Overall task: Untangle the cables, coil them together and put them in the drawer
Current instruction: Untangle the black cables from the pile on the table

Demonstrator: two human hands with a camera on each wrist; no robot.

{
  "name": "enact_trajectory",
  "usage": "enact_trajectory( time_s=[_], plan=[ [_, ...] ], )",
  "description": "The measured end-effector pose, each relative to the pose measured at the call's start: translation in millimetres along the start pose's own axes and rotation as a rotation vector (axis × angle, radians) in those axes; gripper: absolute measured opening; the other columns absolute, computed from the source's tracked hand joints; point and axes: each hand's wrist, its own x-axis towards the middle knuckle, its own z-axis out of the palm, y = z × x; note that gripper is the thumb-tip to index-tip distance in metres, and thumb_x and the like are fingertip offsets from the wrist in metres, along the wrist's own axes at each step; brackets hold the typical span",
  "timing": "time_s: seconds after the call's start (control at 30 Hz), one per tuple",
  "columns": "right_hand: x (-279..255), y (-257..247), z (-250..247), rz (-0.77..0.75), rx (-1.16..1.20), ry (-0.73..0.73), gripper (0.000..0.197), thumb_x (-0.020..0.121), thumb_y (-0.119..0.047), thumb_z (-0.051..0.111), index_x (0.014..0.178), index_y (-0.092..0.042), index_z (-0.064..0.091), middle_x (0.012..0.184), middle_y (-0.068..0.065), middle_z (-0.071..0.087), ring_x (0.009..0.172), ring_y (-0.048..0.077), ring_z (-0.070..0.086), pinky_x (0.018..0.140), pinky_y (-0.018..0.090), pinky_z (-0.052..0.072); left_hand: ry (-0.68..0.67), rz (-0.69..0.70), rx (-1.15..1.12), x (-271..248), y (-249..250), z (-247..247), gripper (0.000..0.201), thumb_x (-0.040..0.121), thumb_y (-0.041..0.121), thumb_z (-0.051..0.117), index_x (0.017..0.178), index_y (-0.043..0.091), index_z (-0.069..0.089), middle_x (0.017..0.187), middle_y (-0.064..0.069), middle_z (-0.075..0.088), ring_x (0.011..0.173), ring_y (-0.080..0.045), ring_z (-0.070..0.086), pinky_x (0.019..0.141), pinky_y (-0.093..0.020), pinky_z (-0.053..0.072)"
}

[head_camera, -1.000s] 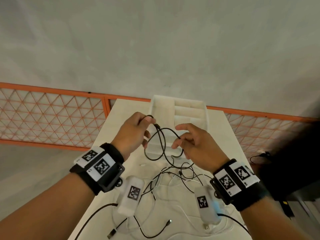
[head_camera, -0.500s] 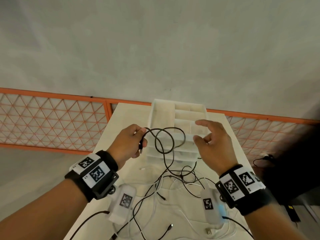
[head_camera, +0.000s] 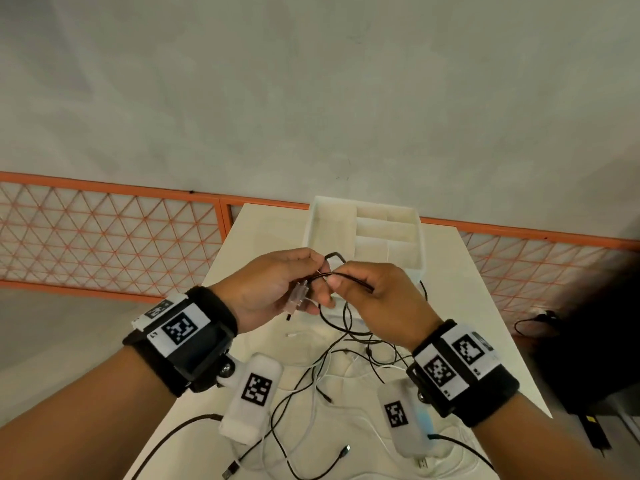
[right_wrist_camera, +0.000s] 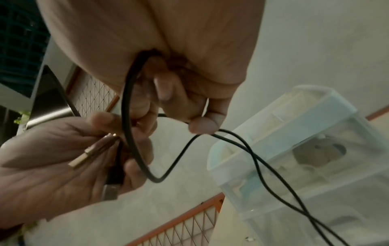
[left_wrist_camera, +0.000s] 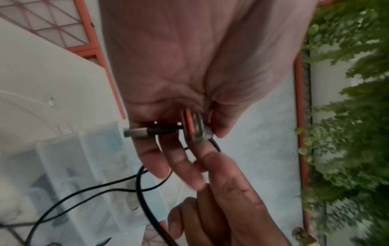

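My left hand (head_camera: pixel 277 282) holds loops of a black cable (head_camera: pixel 337 317) above the table, its fingers curled round them; the cable's USB plug (left_wrist_camera: pixel 136 132) sticks out between those fingers. My right hand (head_camera: pixel 377 296) meets it from the right and pinches the same black cable (right_wrist_camera: pixel 134 116) between thumb and fingers. From both hands the cable hangs down into a tangle of black and white cables (head_camera: pixel 329 382) on the white table (head_camera: pixel 263 230). The translucent white drawer unit (head_camera: pixel 367 233) stands just behind the hands, its top tray open.
An orange mesh railing (head_camera: pixel 104 233) runs behind the table. A dark object with a cable (head_camera: pixel 588 341) lies on the floor to the right. Loose plug ends (head_camera: pixel 232 472) lie near the table's front edge. Wrist-camera housings (head_camera: pixel 254 393) hang under both wrists.
My right hand was open and apart half a second ago; it has come left and taken hold of the black cable beside my left hand. Both hands have drawn closer together.
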Motion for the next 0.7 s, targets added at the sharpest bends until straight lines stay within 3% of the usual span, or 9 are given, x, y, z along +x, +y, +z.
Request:
enact_trajectory(
  time_s=[0.07,0.13,0.23,0.3,0.4,0.5,0.57,0.63,0.7],
  plan=[
    [3,2,2,0.029,0.006,0.077,0.02,0.097,-0.03,0.063,0.081,-0.026,0.074,0.057,-0.018,0.06,0.054,0.003,0.051,0.057,0.013,0.037,0.016,-0.022,0.038,0,5,4,0.019,0.104,0.021,0.046,0.097,0.009,0.06,0.058,-0.001,0.045,0.05,-0.016,0.044,0.049,-0.027,0.04],
    [5,14,-3,0.099,-0.019,0.147,0.024,0.095,-0.033,0.066,0.078,-0.02,0.075,0.048,-0.016,0.052,0.046,0.003,0.044,0.051,0.014,0.033,0.053,0.012,0.095,-1,12,3,0.021,0.103,0.02,0.046,0.095,0.008,0.061,0.055,0.004,0.033,0.045,-0.01,0.026,0.041,-0.022,0.025],
    [2,51,-20,0.351,-0.107,0.239,0.032,0.093,-0.035,0.066,0.071,-0.014,0.073,0.047,-0.008,0.054,0.05,0.006,0.051,0.054,0.022,0.038,0.091,0.14,0.109,-7,30,-5,0.022,0.1,0.023,0.051,0.096,0.007,0.066,0.054,0.007,0.026,0.044,-0.009,0.021,0.039,-0.021,0.022],
    [-3,78,-29,0.55,-0.22,0.216,0.035,0.094,-0.04,0.061,0.068,-0.019,0.07,0.055,-0.003,0.059,0.064,0.022,0.062,0.06,0.027,0.043,0.127,0.234,0.087,-13,40,-11,0.026,0.092,0.029,0.06,0.097,0.005,0.07,0.056,0.005,0.022,0.045,-0.011,0.019,0.039,-0.021,0.022],
    [-6,90,-38,0.713,-0.064,0.228,0.035,0.096,-0.047,0.058,0.083,-0.019,0.075,0.058,0.003,0.062,0.052,0.024,0.059,0.052,0.029,0.049,0.198,0.274,0.175,-12,36,-15,0.035,0.087,0.032,0.065,0.1,0.0,0.069,0.054,0.004,0.022,0.047,-0.013,0.017,0.041,-0.023,0.02],
    [3,66,-53,0.558,0.341,0.396,0.037,0.098,-0.044,0.059,0.083,-0.012,0.073,0.069,0.013,0.07,0.049,0.021,0.057,0.051,0.031,0.049,0.31,0.163,0.313,-3,10,-16,0.032,0.096,0.033,0.058,0.089,0.004,0.07,0.053,0.004,0.025,0.047,-0.014,0.02,0.042,-0.022,0.021],
    [10,43,-69,0.404,0.49,0.472,0.03,0.098,-0.036,0.06,0.078,-0.016,0.07,0.082,0.011,0.077,0.054,0.021,0.061,0.052,0.029,0.05,0.383,0.068,0.342,4,-10,-20,0.036,0.1,0.034,0.054,0.079,0.006,0.061,0.055,0.003,0.029,0.047,-0.014,0.027,0.042,-0.021,0.022],
    [12,31,-81,0.301,0.516,0.549,0.017,0.097,-0.025,0.061,0.083,-0.021,0.07,0.091,0.009,0.078,0.059,0.024,0.065,0.053,0.029,0.048,0.403,0.01,0.312,7,-24,-20,0.035,0.101,0.035,0.05,0.076,0.01,0.052,0.06,0.001,0.034,0.047,-0.014,0.035,0.043,-0.021,0.022],
    [9,38,-86,0.354,0.447,0.568,0.008,0.096,-0.029,0.063,0.093,-0.024,0.069,0.098,0.008,0.078,0.065,0.026,0.069,0.058,0.033,0.048,0.421,0.016,0.28,9,-28,-19,0.035,0.102,0.034,0.048,0.074,0.013,0.046,0.06,0.001,0.034,0.045,-0.014,0.034,0.043,-0.02,0.02]
  ],
)
